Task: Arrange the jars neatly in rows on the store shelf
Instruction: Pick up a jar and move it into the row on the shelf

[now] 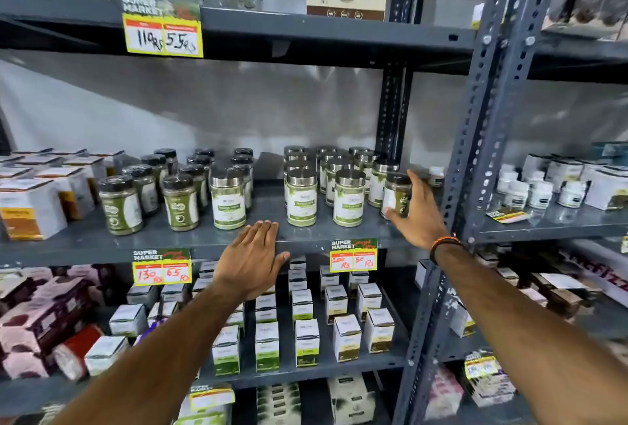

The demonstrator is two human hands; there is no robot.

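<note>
On the grey middle shelf (204, 237) stand several jars of green powder. Black-lidded jars (120, 203) fill the left part in rows. Silver-lidded jars (348, 197) stand in rows at the centre right, and one silver-lidded jar (228, 198) stands alone beside the black-lidded ones. My right hand (419, 214) is wrapped around a silver-lidded jar (396, 195) at the right end of the front row, which stands on the shelf. My left hand (253, 254) lies flat, fingers together, on the shelf's front edge and holds nothing.
White cartons (30, 203) crowd the shelf's left end. A perforated grey upright (475, 153) stands just right of my right hand. Price tags (353, 254) hang on the shelf edge. Small boxes (306, 339) fill the shelf below; white tubs (540, 192) sit on the neighbouring rack.
</note>
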